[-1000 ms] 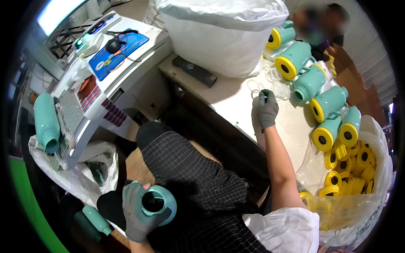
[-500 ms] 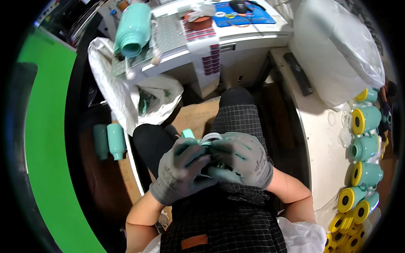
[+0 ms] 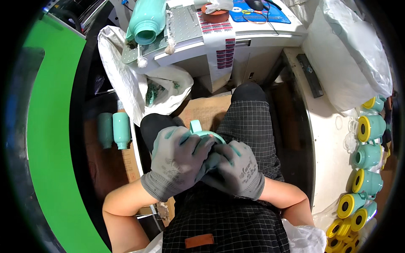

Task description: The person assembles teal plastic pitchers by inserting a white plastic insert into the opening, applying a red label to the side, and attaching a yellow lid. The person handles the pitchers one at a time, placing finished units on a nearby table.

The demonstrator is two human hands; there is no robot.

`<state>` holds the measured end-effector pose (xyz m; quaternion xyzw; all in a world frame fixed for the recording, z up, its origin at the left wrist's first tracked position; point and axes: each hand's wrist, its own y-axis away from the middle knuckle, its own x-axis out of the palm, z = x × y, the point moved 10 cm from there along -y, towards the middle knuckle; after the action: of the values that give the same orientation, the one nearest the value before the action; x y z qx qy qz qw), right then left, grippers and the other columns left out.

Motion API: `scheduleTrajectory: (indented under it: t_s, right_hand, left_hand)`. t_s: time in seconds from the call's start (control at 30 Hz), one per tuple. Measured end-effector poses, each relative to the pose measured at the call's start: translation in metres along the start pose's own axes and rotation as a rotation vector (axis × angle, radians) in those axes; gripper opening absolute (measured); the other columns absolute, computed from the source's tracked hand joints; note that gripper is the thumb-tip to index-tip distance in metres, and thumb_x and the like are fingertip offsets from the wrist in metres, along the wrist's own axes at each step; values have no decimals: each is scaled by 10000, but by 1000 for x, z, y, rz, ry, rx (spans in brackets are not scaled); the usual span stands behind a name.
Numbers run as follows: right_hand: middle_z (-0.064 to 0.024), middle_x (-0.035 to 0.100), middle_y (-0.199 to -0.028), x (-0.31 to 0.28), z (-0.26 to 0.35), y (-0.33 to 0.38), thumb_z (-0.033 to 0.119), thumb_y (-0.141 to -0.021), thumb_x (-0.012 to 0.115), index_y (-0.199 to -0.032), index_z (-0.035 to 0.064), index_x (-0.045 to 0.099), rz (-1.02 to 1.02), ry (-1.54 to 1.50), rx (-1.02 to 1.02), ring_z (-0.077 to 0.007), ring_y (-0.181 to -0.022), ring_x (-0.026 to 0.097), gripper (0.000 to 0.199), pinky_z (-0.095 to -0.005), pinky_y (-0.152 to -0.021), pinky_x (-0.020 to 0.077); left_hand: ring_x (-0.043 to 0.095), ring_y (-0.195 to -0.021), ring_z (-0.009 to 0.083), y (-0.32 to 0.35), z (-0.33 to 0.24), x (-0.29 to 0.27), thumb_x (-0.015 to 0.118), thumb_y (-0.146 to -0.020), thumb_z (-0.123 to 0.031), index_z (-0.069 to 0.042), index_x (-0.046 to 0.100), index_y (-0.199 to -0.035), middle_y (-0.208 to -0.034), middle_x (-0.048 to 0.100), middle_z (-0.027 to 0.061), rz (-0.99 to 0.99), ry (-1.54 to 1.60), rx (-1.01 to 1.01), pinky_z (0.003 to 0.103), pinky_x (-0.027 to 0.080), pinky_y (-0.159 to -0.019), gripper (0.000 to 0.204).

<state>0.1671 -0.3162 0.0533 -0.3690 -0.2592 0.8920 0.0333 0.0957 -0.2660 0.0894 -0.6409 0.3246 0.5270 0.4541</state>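
Note:
Grey gloves with teal palms cover both my hands. They meet over my lap, in front of the dark checked apron. Between them sits a teal plastic part (image 3: 214,135) with a curved rim and an upright tab or loop at its far left; the rest is hidden under the gloves, so I cannot name its kind. My left hand (image 3: 177,158) is closed with its fingers bent over the near left side of the part. My right hand (image 3: 234,168) is closed on its near right side, fingers curled inward and touching the left hand's fingers.
Ahead stands a white workbench with a teal bottle (image 3: 145,25), a tape roll (image 3: 215,16) and a blue mat (image 3: 270,16). A white sack (image 3: 122,80) hangs at its left. Teal jugs with yellow ends (image 3: 371,128) line the right-hand table, beside a big plastic bag (image 3: 350,55).
Both hands have shifted on the part, and more of its teal rim now shows. My left hand has risen over it. The view has tilted slightly, moving the surroundings to the right and up.

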Motion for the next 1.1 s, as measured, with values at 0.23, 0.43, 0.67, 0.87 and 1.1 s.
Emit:
scheduleTrajectory:
  t_s: [0.23, 0.43, 0.67, 0.87, 1.1]
  right_hand:
    - [-105, 666, -1056, 12, 1, -3, 355, -749, 877, -901, 65, 712, 88, 66, -19, -258, -769, 621, 367, -411, -663, 517]
    - [-56, 662, -896, 6, -4, 6, 359, -765, 870, -784, 86, 693, 17, 2, -22, -234, -713, 613, 326, -399, -606, 515]
    - [-50, 649, -856, -15, -9, 15, 376, -704, 906, -756, 106, 656, -116, 30, 6, -238, -688, 603, 372, -374, -589, 480]
    - [-164, 639, -1081, -75, -80, 125, 227, -641, 934, -1052, 35, 611, -347, -201, 414, -284, -917, 673, 556, -403, -806, 583]
    - [-164, 686, -1076, -58, -116, 205, 293, -980, 617, -1546, -21, 363, -75, -857, 1377, -204, -741, 715, 694, -292, -613, 594]
  left_hand:
    - [603, -998, 283, -30, 6, 5, 730, -787, -201, -110, 751, -938, -1034, 628, 74, 226, -107, -5, 425, 502, -878, 177]
    - [639, -1029, 255, -44, 0, 34, 721, -790, -204, -140, 757, -874, -1065, 639, 78, 582, -47, 178, 399, 535, -838, 112]
    - [695, -817, 309, -52, 0, 36, 773, -805, -187, -114, 693, -1035, -902, 657, 96, 340, 140, 86, 424, 566, -735, 255]
    - [537, -1275, 398, 23, 8, 78, 907, -746, -342, -24, 477, -1439, -1458, 494, 224, -80, 618, -221, 486, 450, -1088, 875]
    - [534, -1325, 402, -4, -69, 80, 759, -832, -633, -56, 581, -1368, -1463, 543, 177, -18, 387, 114, 571, 465, -1097, 808]
